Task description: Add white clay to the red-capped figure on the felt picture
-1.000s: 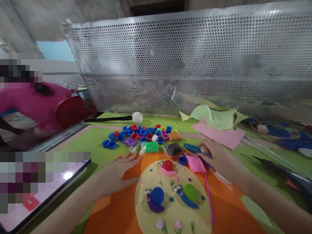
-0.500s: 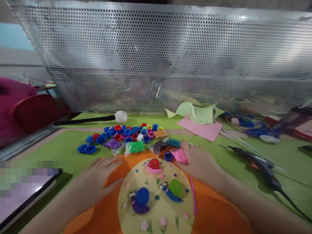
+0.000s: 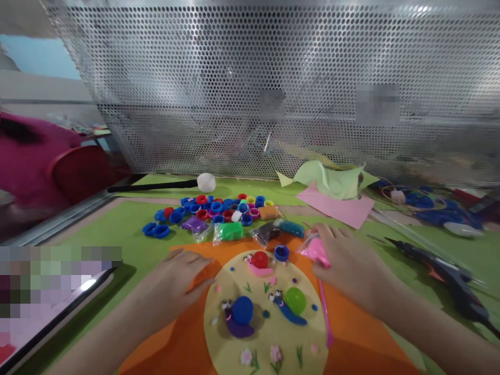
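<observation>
My left hand (image 3: 182,278) rests with its fingers apart on the orange sheet (image 3: 164,346), its fingertips near the left rim of a round yellow disc (image 3: 258,333). The disc bears clay snails: a purple one with a blue shell (image 3: 242,311), a blue one with a green shell (image 3: 296,301) and a pink one with a red shell (image 3: 260,259). Small clay flowers and grass lie around them. My right hand (image 3: 344,258) has thumb and fingers closed around a plastic packet of pink clay (image 3: 317,251). A pink clay tool (image 3: 326,317) lies along the disc's right edge.
Bottle caps (image 3: 222,207) lie behind the disc, with clay packets (image 3: 230,231) in front of them. A glue gun (image 3: 437,276) lies at right, a tablet-like device (image 3: 66,312) at left. Crumpled green paper (image 3: 328,179) and pink paper (image 3: 338,205) sit before a perforated metal panel (image 3: 234,78).
The view has shifted, so most things appear further right. My right hand and the pink clay packet have moved right, away from the blue cap. My left hand stays spread on the sheet.
</observation>
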The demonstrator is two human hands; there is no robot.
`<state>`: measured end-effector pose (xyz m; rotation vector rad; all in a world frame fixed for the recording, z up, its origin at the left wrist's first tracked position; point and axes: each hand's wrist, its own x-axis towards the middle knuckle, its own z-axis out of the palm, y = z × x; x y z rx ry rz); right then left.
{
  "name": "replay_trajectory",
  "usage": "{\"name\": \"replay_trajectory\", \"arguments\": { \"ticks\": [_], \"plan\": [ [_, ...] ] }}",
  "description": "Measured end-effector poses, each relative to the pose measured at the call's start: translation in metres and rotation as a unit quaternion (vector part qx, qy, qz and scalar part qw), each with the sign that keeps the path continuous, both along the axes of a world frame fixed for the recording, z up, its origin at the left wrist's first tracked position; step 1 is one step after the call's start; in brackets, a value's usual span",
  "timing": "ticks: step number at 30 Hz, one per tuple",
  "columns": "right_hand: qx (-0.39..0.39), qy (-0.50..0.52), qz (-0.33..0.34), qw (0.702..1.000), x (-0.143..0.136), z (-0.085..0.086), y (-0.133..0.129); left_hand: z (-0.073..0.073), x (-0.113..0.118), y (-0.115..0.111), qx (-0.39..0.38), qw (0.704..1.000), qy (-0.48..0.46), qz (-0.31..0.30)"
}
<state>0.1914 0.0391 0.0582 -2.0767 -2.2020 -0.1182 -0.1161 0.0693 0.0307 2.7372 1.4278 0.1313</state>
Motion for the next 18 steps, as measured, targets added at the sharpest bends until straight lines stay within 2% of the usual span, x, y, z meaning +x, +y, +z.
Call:
{"name": "replay_trajectory", "arguments": {
  "ticks": [7,12,15,18],
  "plan": [
    [0.079,0.008,0.061,0.995,0.001,-0.017,0.001,-0.002,0.005,-0.003,0.02,0.999,-0.027,-0.042],
    [0.129,0.014,0.166,0.978,-0.008,-0.019,-0.008,-0.005,0.008,-0.007,0.056,0.993,-0.061,-0.082],
    [0.188,0.016,0.229,0.955,-0.019,-0.014,-0.017,-0.001,0.012,-0.016,0.07,0.981,-0.136,-0.115],
    [0.278,0.01,0.314,0.908,-0.029,-0.006,-0.027,0.004,0.02,-0.029,0.019,0.963,-0.243,-0.113]
  ]
}}
